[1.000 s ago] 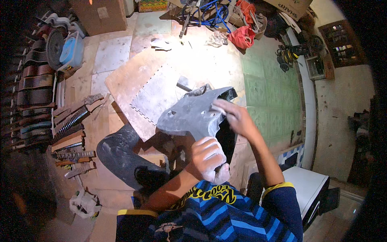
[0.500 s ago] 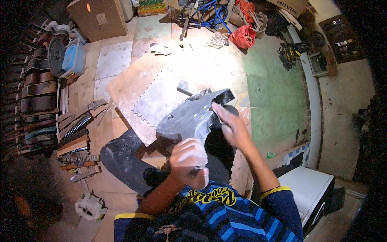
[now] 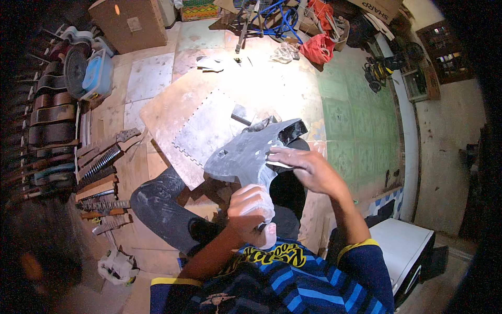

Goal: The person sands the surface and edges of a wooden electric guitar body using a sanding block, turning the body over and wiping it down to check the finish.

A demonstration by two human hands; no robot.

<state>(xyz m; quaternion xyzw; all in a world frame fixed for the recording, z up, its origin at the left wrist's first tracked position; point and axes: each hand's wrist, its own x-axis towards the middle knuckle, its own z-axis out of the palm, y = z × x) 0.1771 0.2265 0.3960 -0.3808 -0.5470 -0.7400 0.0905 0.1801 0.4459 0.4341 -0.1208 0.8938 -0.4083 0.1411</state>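
Note:
A dark grey electric guitar body (image 3: 235,152), dusted with pale powder, rests tilted across my lap. My left hand (image 3: 252,206) is closed round its near end, the thumb pointing toward me. At the body's right edge, my right hand (image 3: 308,167) lies with fingers pressed together over a thin pale sheet of sandpaper (image 3: 280,164), held against the curved side. Most of the sheet is hidden under the fingers. White dust coats both hands. A dark cutout shows in the body's far right end.
A foam mat (image 3: 206,125) and a small dark block (image 3: 241,113) lie beyond the body. Guitar necks (image 3: 104,159) lie at left, near a rack of guitar bodies (image 3: 52,115). A white cabinet (image 3: 397,246) stands at right; a red bag (image 3: 317,49) lies far off.
My right hand has moved nearer and left along the guitar body's right edge, its fingers now lying more sideways. My left hand keeps its grip, shifted slightly right with the body.

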